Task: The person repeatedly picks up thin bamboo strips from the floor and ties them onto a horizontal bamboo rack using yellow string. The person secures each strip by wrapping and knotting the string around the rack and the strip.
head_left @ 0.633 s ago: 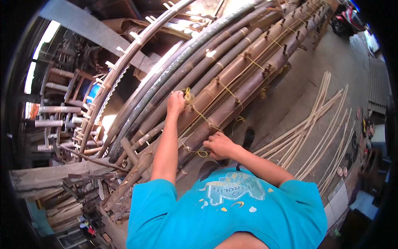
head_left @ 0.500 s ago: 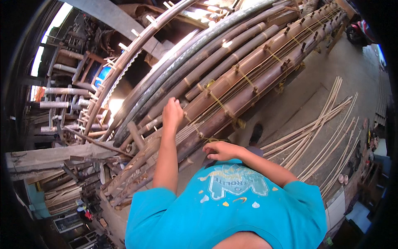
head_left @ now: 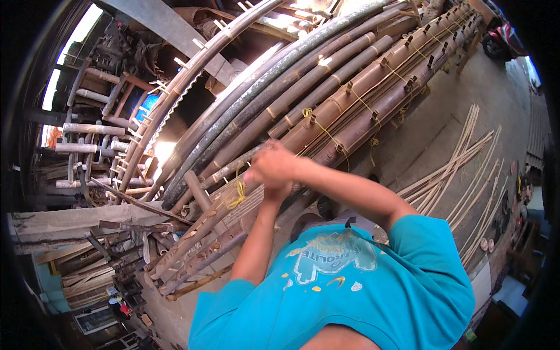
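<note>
My right hand (head_left: 269,161) lies across my left hand (head_left: 279,189), both above the near part of two long brown bamboo poles (head_left: 344,125). The right one is blurred, with its fingers curled in; what they grip, if anything, does not show. Behind it, most of the left hand's fingers are hidden. Beside the hands, yellow cord (head_left: 237,195) hangs in a loose bunch against the poles. Thin bamboo strips (head_left: 248,205) run lengthwise between the poles. Short dark pegs (head_left: 374,115) stand up along them, and more yellow cord (head_left: 326,133) is tied across farther up.
Several thick bamboo poles (head_left: 291,76) lie beyond, alongside a curved pole with pale pegs (head_left: 175,84). Loose pale strips (head_left: 455,169) are spread on the floor at right. A motorcycle (head_left: 500,42) stands far right. A wooden beam (head_left: 70,221) and stacked wood (head_left: 87,277) are at left.
My right hand has moved left and up from near my waist to meet the left. My left hand has come slightly right and down. The bunched yellow cord now shows beside them.
</note>
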Action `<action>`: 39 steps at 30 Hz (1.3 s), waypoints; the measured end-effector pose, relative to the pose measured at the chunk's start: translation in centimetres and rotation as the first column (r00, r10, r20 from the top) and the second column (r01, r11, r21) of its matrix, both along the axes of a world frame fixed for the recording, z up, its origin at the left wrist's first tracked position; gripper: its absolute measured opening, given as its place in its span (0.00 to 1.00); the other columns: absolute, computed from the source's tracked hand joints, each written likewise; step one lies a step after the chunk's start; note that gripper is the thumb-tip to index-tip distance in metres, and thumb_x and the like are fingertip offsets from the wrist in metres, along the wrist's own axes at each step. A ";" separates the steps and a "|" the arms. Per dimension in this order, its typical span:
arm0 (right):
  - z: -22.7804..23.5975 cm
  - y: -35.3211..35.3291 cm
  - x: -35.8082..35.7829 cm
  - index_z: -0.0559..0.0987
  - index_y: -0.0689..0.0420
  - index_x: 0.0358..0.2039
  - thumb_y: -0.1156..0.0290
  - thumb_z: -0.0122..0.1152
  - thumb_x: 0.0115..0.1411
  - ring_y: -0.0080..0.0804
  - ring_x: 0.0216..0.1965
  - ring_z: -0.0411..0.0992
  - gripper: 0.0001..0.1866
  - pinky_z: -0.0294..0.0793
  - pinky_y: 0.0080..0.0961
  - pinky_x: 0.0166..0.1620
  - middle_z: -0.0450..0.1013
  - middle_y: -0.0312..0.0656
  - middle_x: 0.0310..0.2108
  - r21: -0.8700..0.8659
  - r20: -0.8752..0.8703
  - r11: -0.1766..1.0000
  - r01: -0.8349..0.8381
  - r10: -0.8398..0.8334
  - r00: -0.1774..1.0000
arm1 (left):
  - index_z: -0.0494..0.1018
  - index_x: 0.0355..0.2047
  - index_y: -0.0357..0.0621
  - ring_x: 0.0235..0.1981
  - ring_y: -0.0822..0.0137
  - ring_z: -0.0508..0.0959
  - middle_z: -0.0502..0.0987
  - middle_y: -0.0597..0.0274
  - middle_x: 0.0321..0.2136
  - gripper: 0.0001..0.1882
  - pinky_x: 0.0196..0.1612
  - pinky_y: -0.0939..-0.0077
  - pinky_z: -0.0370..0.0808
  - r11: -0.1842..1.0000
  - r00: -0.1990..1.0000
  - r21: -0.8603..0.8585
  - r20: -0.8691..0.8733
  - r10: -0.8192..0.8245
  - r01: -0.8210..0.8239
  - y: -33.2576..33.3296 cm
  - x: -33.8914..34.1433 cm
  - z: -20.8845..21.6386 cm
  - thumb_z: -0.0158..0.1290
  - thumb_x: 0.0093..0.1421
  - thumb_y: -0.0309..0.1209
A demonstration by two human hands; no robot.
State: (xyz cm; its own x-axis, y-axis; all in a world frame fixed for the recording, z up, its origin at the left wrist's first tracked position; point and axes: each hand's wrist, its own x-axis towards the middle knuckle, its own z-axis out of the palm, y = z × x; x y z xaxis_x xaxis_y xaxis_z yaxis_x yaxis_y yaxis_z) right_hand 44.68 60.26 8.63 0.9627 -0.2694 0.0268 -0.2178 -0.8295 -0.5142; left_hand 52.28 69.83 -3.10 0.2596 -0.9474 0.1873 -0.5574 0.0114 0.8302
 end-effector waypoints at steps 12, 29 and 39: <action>-5.9 4.7 -12.3 0.76 0.61 0.18 0.59 0.53 0.64 0.52 0.28 0.75 0.22 0.74 0.44 0.36 0.74 0.53 0.21 0.369 0.034 0.926 -0.075 0.067 0.997 | 0.77 0.42 0.42 0.37 0.48 0.81 0.81 0.47 0.32 0.15 0.39 0.60 0.76 0.961 0.989 0.265 0.139 0.047 -0.083 -0.9 -0.4 4.2 0.46 0.68 0.38; -9.7 -0.7 -30.8 0.68 0.49 0.21 0.54 0.51 0.68 0.20 0.20 0.62 0.19 0.73 0.31 0.49 0.62 0.29 0.17 0.800 0.042 -0.051 -0.598 -0.989 0.141 | 0.78 0.43 0.38 0.46 0.43 0.77 0.77 0.37 0.42 0.21 0.49 0.55 0.73 0.725 0.712 0.689 0.517 -0.475 -0.017 -17.6 10.4 2.3 0.50 0.62 0.43; -34.0 -8.9 -60.4 0.69 0.50 0.24 0.51 0.53 0.66 0.20 0.11 0.53 0.19 0.75 0.32 0.33 0.63 0.32 0.20 0.750 -0.606 -0.395 -0.531 -0.732 -0.311 | 0.73 0.51 0.31 0.41 0.69 0.79 0.81 0.54 0.40 0.16 0.46 0.76 0.74 0.722 0.745 0.326 0.072 -0.663 0.611 -31.7 -36.3 8.5 0.50 0.68 0.30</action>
State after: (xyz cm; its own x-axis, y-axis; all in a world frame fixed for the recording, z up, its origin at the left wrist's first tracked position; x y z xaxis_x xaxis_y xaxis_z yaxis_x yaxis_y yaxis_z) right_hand -15.75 51.35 -25.35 -0.1773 -0.5835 -0.7925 0.9133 0.2024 -0.3533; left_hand 15.99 38.17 5.39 -0.4355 -0.8930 -0.1136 -0.6310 0.2129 0.7460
